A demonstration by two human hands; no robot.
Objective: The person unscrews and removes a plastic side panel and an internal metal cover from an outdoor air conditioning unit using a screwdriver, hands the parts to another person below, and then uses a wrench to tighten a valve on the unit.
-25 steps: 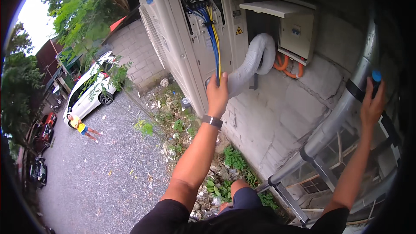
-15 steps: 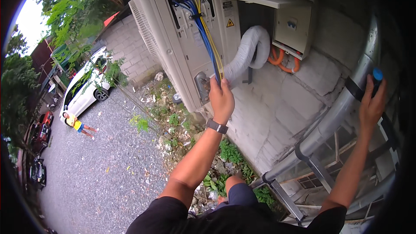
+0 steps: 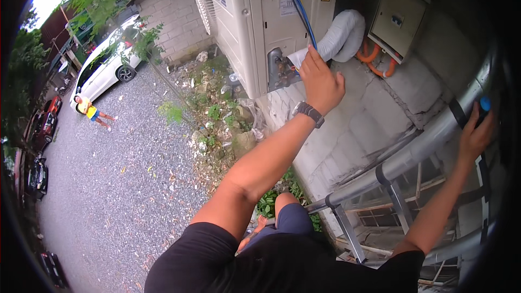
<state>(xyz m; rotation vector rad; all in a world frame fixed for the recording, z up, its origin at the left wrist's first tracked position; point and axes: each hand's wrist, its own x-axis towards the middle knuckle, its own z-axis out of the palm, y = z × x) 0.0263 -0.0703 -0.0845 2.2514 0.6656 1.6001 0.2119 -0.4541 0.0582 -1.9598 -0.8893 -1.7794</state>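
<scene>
My left hand (image 3: 321, 81) is at the blue and yellow wires (image 3: 304, 24) on the side of the beige outdoor air-conditioner unit (image 3: 241, 27), fingers together over them; the fingertips' contact is partly hidden. Beside it are valves (image 3: 279, 70) and a white wrapped pipe bundle (image 3: 339, 35) that bends back toward the wall. My right hand (image 3: 476, 133) grips a small blue-topped object (image 3: 484, 107), too small to identify, beside a grey metal pole (image 3: 415, 152) with black bands and metal rungs.
An open beige breaker box (image 3: 396, 24) with orange conduit (image 3: 374, 65) is on the block wall. My legs hang above rocks and plants (image 3: 217, 114). Over gravel (image 3: 119, 173), a person in yellow (image 3: 89, 108) stands by a white car (image 3: 103, 65). Other vehicles line the far left.
My left hand has moved right and up relative to my body, turning so its back shows more. The unit and breaker box sit higher in view. My right hand keeps its grip.
</scene>
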